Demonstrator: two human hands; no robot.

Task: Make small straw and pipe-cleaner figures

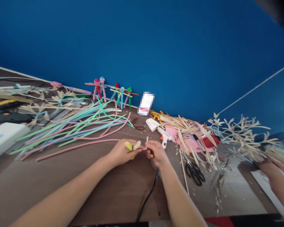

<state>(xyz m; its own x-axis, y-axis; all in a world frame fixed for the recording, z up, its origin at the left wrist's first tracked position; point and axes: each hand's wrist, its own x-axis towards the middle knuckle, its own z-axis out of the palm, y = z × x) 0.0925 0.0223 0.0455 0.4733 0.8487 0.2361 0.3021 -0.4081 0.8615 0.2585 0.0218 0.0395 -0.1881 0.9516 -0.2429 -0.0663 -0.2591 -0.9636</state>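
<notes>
Yellow pipe cleaner [128,146], middle hidden by left hand's [121,153] closed grip; right hand [155,153] pinching pink stem [147,139]

A deep blue wall [142,41] rising beyond the fingers [150,145], a pale trim strip [21,74] along its foot left of the fingers, a thin pale seam [255,88] crossing the wall right of them, a brown desk [109,195] beneath them

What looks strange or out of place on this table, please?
Thin pale shavings are spilled loosely over the right side of the table, and some lie around the scissors. They look messy beside the pipe cleaners, which lie in a neater bunch.
</notes>
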